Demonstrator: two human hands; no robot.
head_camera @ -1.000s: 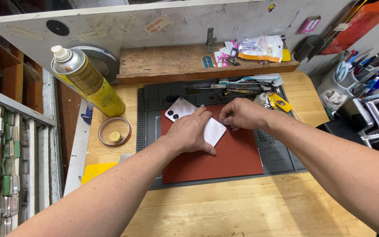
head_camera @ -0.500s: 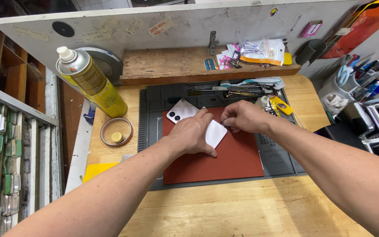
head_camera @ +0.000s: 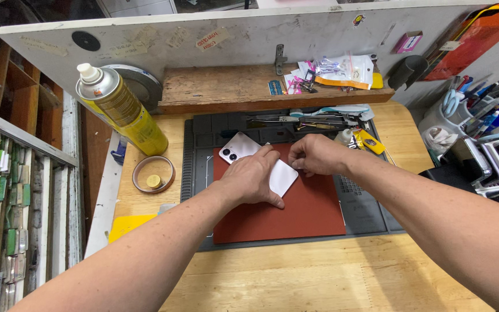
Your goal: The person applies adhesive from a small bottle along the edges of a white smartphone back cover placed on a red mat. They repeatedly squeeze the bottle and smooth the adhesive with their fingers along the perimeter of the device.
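A white phone [head_camera: 239, 148] lies back up on a red mat [head_camera: 295, 211], its camera end pointing to the far left. My left hand [head_camera: 255, 179] rests flat across the phone's middle and holds it down. My right hand [head_camera: 313, 155] is at the phone's right long edge, fingers pinched together against it; whether something small is between the fingertips I cannot see. The phone's near corner [head_camera: 285, 177] shows between the two hands.
The red mat sits on a dark grey work mat [head_camera: 371, 208] on a wooden bench. A yellow spray can [head_camera: 123, 112] and a tape roll [head_camera: 153, 174] stand at left. Tweezers and tools [head_camera: 313, 120] lie behind. Pen cups [head_camera: 469, 110] and trays are at right.
Both hands stay on the phone. My right hand's fingers have shifted slightly along the phone's edge; the phone itself has barely moved.
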